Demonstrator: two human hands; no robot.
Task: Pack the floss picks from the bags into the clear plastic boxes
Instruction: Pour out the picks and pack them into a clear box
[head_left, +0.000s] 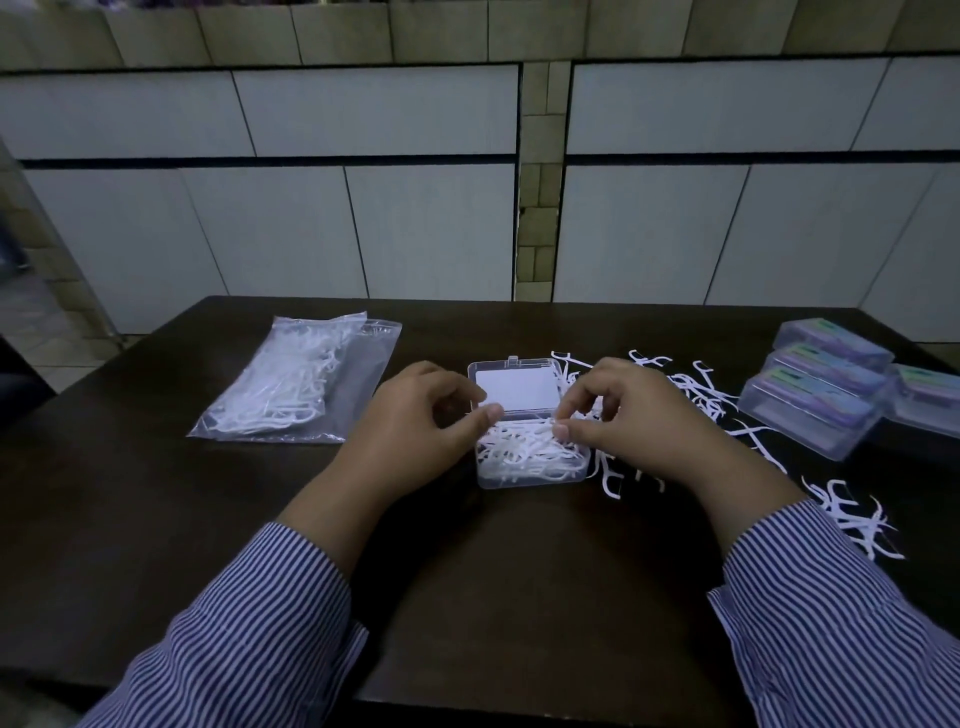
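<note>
An open clear plastic box (532, 479) stands mid-table, its lid (517, 393) tipped back and a heap of white floss picks (524, 452) inside. My left hand (415, 421) grips the box's left side, thumb at the hinge corner and fingers curled on the lid's edge. Over the box's right rim, my right hand (634, 415) pinches a few picks between thumb and fingertips. Clear bags of floss picks (291, 387) lie flat to the left.
Loose floss picks (698, 395) are scattered right of the box, with more near the table's right edge (857, 519). Several closed clear boxes (815, 413) with coloured labels are stacked at the far right. A dark table (519, 582) carries everything; a tiled wall stands behind.
</note>
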